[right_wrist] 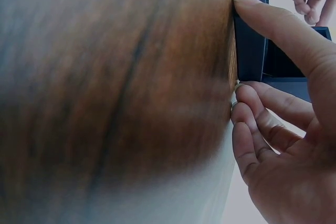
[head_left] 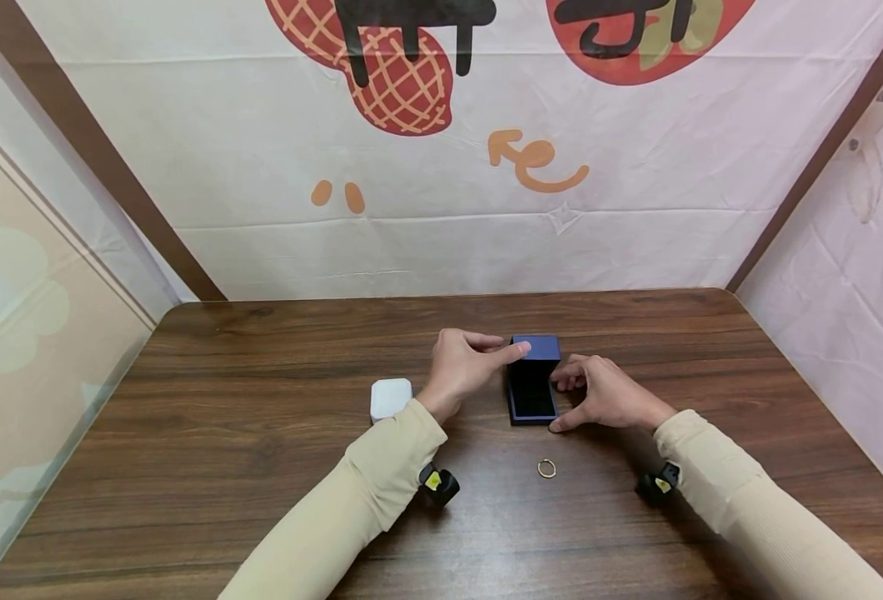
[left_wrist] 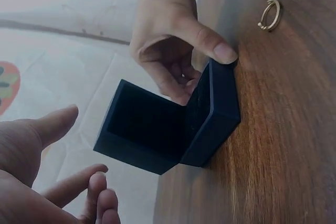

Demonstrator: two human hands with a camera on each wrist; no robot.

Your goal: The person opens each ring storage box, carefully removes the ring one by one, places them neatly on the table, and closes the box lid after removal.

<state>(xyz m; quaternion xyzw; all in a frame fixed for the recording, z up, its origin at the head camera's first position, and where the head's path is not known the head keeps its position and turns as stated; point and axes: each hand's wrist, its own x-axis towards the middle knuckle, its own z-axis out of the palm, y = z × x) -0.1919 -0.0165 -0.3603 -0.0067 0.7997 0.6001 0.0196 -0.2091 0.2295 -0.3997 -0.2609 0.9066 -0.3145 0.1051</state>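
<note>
A dark blue ring box (head_left: pixel 544 348) stands on the table with its lid raised, showing a black inside. My right hand (head_left: pixel 612 396) holds its base, the thumb (right_wrist: pixel 273 22) on the front side and the fingers by the hinge side. Beside the lid is my left hand (head_left: pixel 462 367); the left wrist view has its loosely bent fingers apart from the box, holding nothing. A gold ring (left_wrist: pixel 278 15) lies on the table in front of the box.
A small white box (head_left: pixel 391 397) with cut corners sits left of my left wrist, partly behind the sleeve. The brown wooden table (head_left: pixel 261 467) ends at a printed white cloth wall (head_left: pixel 636 250) at the back.
</note>
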